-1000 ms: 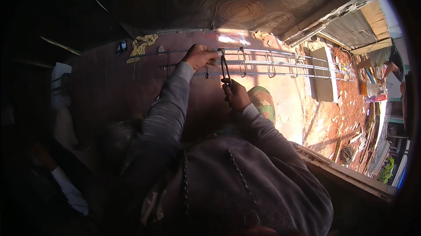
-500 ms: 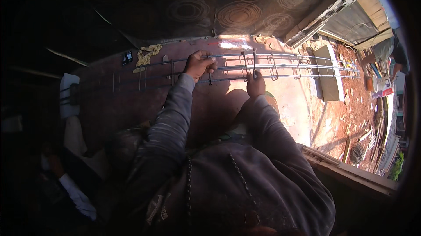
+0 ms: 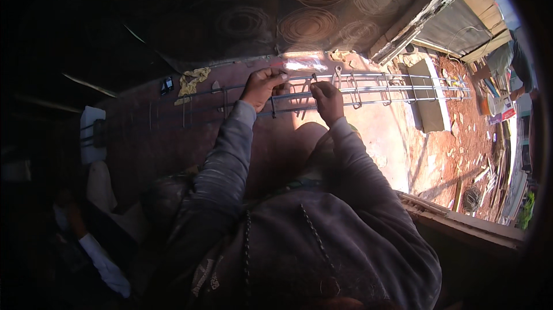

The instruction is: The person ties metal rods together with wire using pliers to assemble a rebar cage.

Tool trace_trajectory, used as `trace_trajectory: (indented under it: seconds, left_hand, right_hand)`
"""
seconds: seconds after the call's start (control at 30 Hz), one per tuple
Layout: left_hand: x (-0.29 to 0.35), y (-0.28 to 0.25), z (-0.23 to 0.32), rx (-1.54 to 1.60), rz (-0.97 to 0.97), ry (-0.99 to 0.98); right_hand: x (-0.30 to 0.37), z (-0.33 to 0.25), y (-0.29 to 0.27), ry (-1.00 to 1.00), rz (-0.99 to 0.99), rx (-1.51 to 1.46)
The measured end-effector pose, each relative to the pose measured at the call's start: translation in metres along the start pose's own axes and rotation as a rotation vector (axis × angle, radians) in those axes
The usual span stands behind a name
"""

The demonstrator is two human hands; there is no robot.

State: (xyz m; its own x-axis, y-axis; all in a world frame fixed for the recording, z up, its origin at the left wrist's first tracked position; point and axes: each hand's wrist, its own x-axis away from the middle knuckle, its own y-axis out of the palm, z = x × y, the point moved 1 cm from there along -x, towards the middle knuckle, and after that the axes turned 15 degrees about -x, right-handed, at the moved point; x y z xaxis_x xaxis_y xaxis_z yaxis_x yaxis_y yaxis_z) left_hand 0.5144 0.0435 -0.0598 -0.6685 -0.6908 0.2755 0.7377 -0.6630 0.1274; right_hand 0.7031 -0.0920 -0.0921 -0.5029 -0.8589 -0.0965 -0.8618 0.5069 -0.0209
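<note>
A long rebar cage (image 3: 397,88) of parallel steel bars and bent stirrups runs across in front of me. My left hand (image 3: 264,87) is closed at the upper bar, fingertips pinched; what they hold is too small to make out. A stirrup (image 3: 273,107) shows below that hand. My right hand (image 3: 328,102) is closed, its thumb and forefinger pinching the top of another stirrup (image 3: 314,77). A pincer-like tool (image 3: 338,72) stands just beyond the right hand; its lower end is hidden, so I cannot tell whether the palm holds it.
A pale block (image 3: 93,131) lies under the cage's left end, a concrete block (image 3: 429,97) under its right part. Crumpled yellowish cloth (image 3: 193,81) and a small dark object (image 3: 167,86) lie beyond the bars. Another person (image 3: 521,62) is at far right, near stacked boards.
My right hand has shifted left, closer to the left hand, and now pinches at a stirrup. The tool that rose upright from it now shows its rounded head beside the hand. The left hand stays put.
</note>
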Motion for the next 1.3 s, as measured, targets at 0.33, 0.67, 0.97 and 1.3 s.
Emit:
trace_trajectory:
  seconds: [0.33, 0.67, 0.97, 1.3]
  left_hand:
    - [0.003, 0.024, 0.036, -0.173, 0.064, 0.222]
    - [0.003, 0.025, 0.045, -0.468, 0.108, 0.399]
    - [0.001, 0.029, 0.046, -0.599, 0.15, 0.463]
    - [0.003, 0.029, 0.04, -0.021, -0.016, 0.139]
  right_hand:
    - [0.002, -0.067, 0.059, 0.137, -0.045, -0.317]
    - [0.007, -0.07, 0.058, 0.066, 0.023, -0.2]
    - [0.013, -0.072, 0.054, 0.07, 0.033, -0.256]
    - [0.011, -0.072, 0.031, 0.161, -0.26, -0.56]
